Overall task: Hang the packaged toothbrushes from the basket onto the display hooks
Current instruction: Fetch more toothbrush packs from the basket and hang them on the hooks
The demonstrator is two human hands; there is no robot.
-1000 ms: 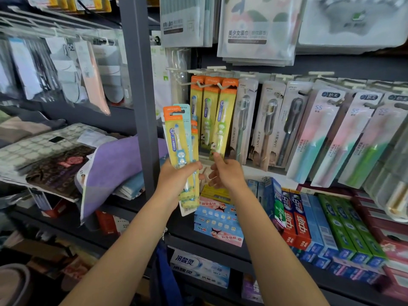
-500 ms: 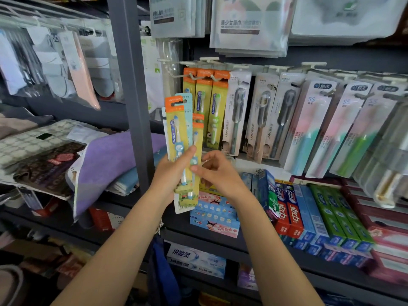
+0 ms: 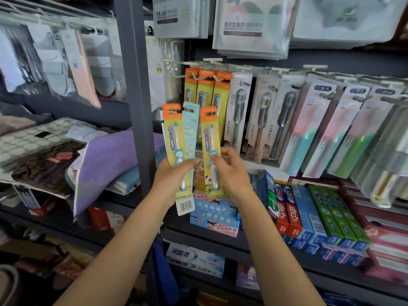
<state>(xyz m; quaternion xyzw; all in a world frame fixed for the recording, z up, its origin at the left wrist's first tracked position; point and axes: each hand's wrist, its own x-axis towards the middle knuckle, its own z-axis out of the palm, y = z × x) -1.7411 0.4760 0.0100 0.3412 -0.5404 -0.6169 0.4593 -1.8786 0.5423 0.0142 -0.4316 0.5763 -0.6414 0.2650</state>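
Observation:
My left hand [image 3: 171, 175] grips a small stack of packaged children's toothbrushes [image 3: 176, 138], yellow cards with orange tops, with a pale blue card behind. My right hand [image 3: 229, 171] pinches a single yellow and orange toothbrush pack [image 3: 210, 138], held upright just right of the stack. Both are held below and in front of the white display hooks [image 3: 194, 75], where three matching orange-topped packs [image 3: 206, 89] hang. The basket is out of view.
A grey shelf upright [image 3: 134, 85] stands just left of the hooks. Grey and pastel adult toothbrush packs [image 3: 309, 124] hang to the right. Toothpaste boxes [image 3: 287, 208] fill the shelf below my hands. Folded towels [image 3: 103, 160] lie on the left shelf.
My right hand came down from the hanging packs to the stack, took one pack off it and drew it to the right. The left hand stayed at about the same place.

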